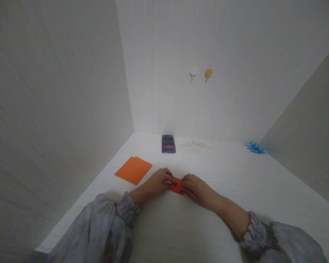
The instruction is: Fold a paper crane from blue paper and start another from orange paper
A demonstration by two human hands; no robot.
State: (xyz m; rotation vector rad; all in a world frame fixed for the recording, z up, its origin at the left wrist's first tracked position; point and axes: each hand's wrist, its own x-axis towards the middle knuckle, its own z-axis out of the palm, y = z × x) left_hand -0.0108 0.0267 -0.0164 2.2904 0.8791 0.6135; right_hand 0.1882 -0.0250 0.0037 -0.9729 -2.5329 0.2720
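The left hand (162,180) and right hand (195,187) set curled fingers at opposite ends of the small orange-red paper piece (177,186) on the white table (224,171), apparently steadying it; grip closure cannot be determined.

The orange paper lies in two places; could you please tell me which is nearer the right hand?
It is the small orange piece, which the right hand touches; the larger orange sheets lie apart, left of the left hand.
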